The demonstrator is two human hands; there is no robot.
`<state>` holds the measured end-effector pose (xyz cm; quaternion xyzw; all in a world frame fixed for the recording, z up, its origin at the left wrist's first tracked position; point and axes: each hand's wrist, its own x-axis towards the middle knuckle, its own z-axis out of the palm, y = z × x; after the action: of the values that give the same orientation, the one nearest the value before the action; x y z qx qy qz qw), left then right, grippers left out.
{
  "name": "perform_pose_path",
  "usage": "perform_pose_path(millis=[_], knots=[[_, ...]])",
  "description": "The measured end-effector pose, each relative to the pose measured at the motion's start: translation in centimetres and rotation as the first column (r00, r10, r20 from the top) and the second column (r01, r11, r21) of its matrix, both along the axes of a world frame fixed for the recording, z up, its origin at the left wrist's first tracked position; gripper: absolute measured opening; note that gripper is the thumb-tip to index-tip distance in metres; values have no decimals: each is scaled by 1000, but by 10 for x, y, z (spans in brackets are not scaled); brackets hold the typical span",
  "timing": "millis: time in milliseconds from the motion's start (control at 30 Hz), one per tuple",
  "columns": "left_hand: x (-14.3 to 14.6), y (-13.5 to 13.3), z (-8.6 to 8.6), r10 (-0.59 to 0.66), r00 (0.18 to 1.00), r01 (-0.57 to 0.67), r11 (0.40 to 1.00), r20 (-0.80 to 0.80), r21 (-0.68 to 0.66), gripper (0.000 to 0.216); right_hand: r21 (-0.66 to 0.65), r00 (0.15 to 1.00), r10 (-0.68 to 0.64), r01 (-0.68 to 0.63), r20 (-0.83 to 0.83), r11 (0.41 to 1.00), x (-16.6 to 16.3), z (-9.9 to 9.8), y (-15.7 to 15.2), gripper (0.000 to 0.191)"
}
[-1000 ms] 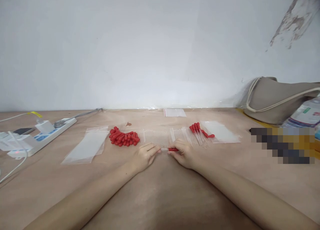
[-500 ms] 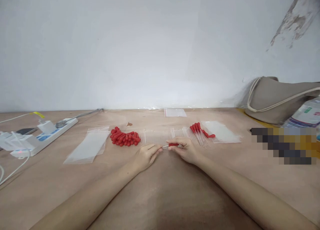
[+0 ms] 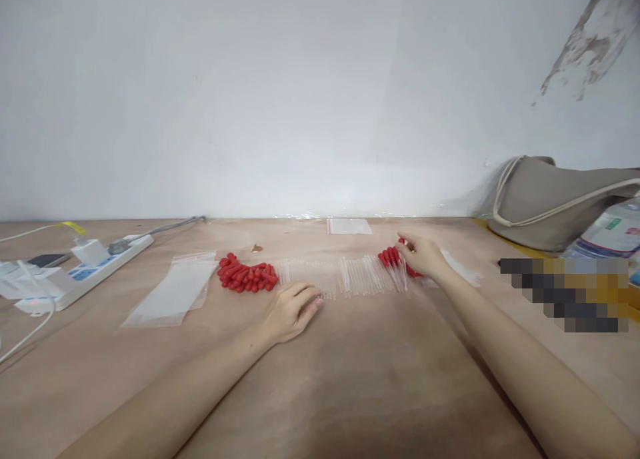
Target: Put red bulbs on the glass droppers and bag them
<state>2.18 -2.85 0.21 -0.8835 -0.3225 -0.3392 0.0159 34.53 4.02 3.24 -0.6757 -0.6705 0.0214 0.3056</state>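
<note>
My left hand (image 3: 293, 307) rests on the wooden table (image 3: 325, 379), its fingers loosely curved and lying by the near edge of a row of clear glass tubes (image 3: 345, 276); nothing shows in it. My right hand (image 3: 424, 255) is stretched out to the right over a small pile of finished droppers with red bulbs (image 3: 390, 256). Its fingertips pinch the red bulb of one dropper (image 3: 401, 241). A heap of loose red rubber bulbs (image 3: 247, 276) lies left of the tubes.
Clear zip bags lie at left (image 3: 173, 291), at right (image 3: 463, 267) and by the wall (image 3: 349, 226). A white power strip with plugs and cables (image 3: 75, 276) sits at far left. A grey bag (image 3: 555, 196) and packets stand at right.
Both hands held one dropper between them at the table's middle. My right hand has carried it right and back to the pile of droppers; my left hand let go and stayed put.
</note>
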Motion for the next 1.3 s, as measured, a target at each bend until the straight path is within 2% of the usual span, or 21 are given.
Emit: perform_pose_path(millis=[67,133,267,367,467,600,667,867,1067,1200,1300], knots=[[0,0,1,6,1000,-6,1000,-6,-5,19,-38,992,-2,7,126,999,-2,-8,1,42],[0,0,1,7,1000,-7,1000,-10,-7,19,-57,983,10,0,181,998,-7,-14,1,44],[-1,0,0,3,1000,-3,1000,-11,-7,19,-68,986,-51,62,156,996,-6,-13,4,48],[-1,0,-1,5,1000,-5,1000,-10,-7,19,-93,978,-165,177,127,980,9,-9,6,37],[-1,0,-1,2,1000,-2,1000,-10,-5,19,-192,966,-226,247,126,950,21,-9,5,27],[0,0,0,10,1000,-10,1000,6,5,17,-388,977,-204,210,58,898,23,-11,2,32],[0,0,0,19,1000,-19,1000,3,11,17,-432,979,-200,200,46,879,21,-12,2,35],[1,-2,4,50,998,-49,999,-33,19,17,-469,975,-199,224,103,854,21,-13,6,38],[1,-1,3,62,997,-61,998,-44,20,19,-447,960,-244,281,139,849,25,-16,12,34],[2,-2,3,88,996,-87,995,-29,47,17,-423,947,-287,320,142,848,30,-10,10,27],[2,-2,5,158,987,-157,985,-9,72,14,-397,945,-299,326,131,858,31,-3,7,27]])
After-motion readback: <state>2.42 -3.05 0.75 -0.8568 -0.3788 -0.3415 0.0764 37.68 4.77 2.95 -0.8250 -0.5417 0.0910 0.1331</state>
